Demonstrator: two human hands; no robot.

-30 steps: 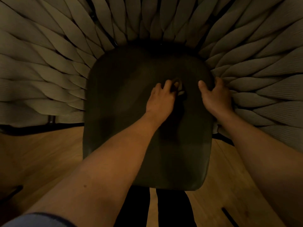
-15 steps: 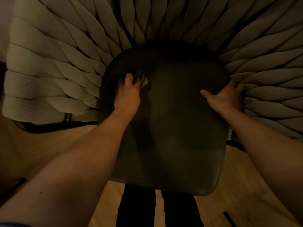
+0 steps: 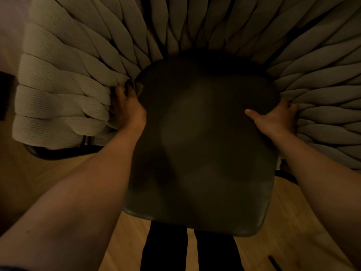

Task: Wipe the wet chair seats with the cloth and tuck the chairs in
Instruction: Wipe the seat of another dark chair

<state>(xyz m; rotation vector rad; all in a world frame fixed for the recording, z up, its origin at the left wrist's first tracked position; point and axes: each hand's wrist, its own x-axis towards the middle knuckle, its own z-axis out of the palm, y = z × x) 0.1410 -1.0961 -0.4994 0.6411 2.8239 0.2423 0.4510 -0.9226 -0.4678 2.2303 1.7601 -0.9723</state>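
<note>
- Pinching the cloth (image 3: 139,89) with the curled fingers of my left hand (image 3: 128,110), I press it at the far left corner of the seat (image 3: 205,145), just where the dark cushion meets the woven straps (image 3: 62,98) of the chair side. Only a small pale edge of the cloth shows past my fingertips; the rest is hidden under the hand.
- My right hand (image 3: 277,118) holds the right edge of the seat: the thumb lies flat on top, and the other fingers curl down between the cushion and the straps there. I judge this grip is to keep the chair from sliding while the other hand rubs.
- The seat is in front of me, with a dull, uneven shine in the middle. I cannot say if this is water or only light.
- The wide straps fan out around the seat on the left, back and right, so the corners are narrow places for a cloth.
- Below are the wooden floor (image 3: 293,222) and my dark trouser legs (image 3: 164,249). No table is in view, so I think the tucking in is not yet done.
</note>
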